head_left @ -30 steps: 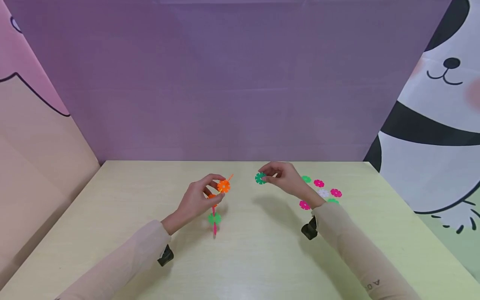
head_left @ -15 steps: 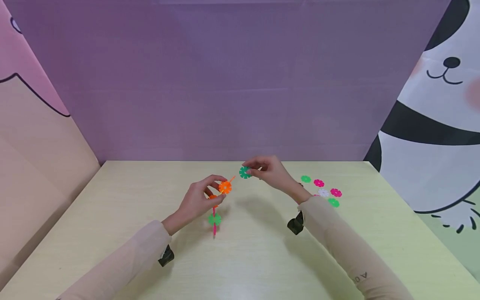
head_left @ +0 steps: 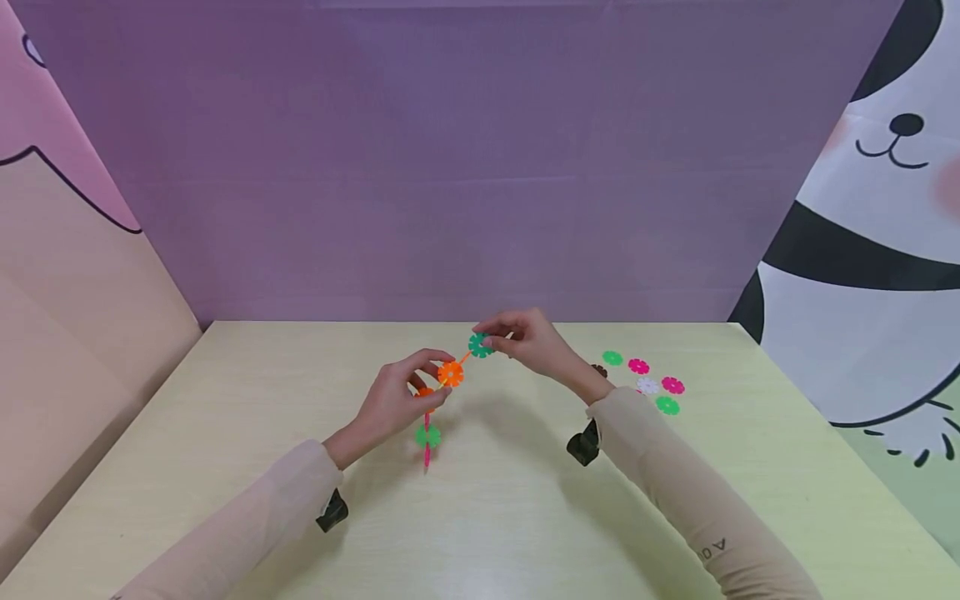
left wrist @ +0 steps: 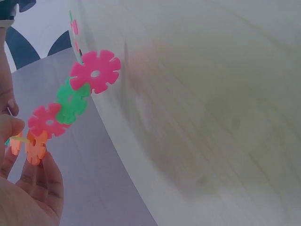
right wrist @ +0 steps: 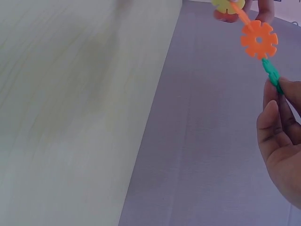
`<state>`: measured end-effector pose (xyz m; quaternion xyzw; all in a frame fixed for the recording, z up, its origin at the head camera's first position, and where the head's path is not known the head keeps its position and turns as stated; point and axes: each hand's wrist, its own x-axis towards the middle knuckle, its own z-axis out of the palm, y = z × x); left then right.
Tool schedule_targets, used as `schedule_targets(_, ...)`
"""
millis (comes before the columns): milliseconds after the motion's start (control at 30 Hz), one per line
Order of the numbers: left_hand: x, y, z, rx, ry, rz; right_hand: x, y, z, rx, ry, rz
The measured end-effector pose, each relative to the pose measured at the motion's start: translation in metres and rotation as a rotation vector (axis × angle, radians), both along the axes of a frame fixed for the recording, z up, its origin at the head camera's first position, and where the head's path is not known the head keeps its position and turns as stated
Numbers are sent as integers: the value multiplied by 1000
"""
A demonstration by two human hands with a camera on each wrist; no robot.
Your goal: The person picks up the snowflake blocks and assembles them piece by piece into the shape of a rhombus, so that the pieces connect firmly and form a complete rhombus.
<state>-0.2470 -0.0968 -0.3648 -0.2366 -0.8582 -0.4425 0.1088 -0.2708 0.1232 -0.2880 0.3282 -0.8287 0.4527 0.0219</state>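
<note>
My left hand (head_left: 392,393) pinches a chain of notched flower-shaped plastic discs between thumb and fingers. An orange disc (head_left: 450,374) shows at its fingertips in the head view. From there the chain hangs toward me through a green disc (head_left: 428,437) to a pink disc (left wrist: 95,72) at the lower end. Between the thumb and fingers of my right hand (head_left: 534,340) is a teal disc (right wrist: 272,75). Its edge meets the edge of an orange disc (right wrist: 259,40) at the chain's upper end. A yellow disc (right wrist: 228,5) sits by the left fingers.
Loose discs lie on the table (head_left: 480,517) at the right: several in green (head_left: 667,406), pink (head_left: 672,385) and white (head_left: 647,386), with a dark brown disc (head_left: 599,370) partly behind the right forearm. A purple backdrop (head_left: 480,167) rises behind the table.
My right hand has moved left with the teal disc, bringing it from apart to the chain's upper end. The left hand and chain have stayed nearly still.
</note>
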Motion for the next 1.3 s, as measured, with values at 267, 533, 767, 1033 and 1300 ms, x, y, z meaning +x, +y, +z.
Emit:
schedule_targets(267,0,1,1,-3,3,-5,0,0,2,-2,-30,-8)
schedule_targets(533,0,2,1,7,0,-19,0,1,2,-18,-41,-11)
schedule_targets(767,-1,1,1,-11,1,-26,3,-1,4,-4,-39,-3)
schedule_targets(1033,0,1,0,-22,49,-28,-15,1,-16,-22,-17,14)
schedule_targets(1300,0,1,0,8,76,-52,-21,1,-29,-58,21,18)
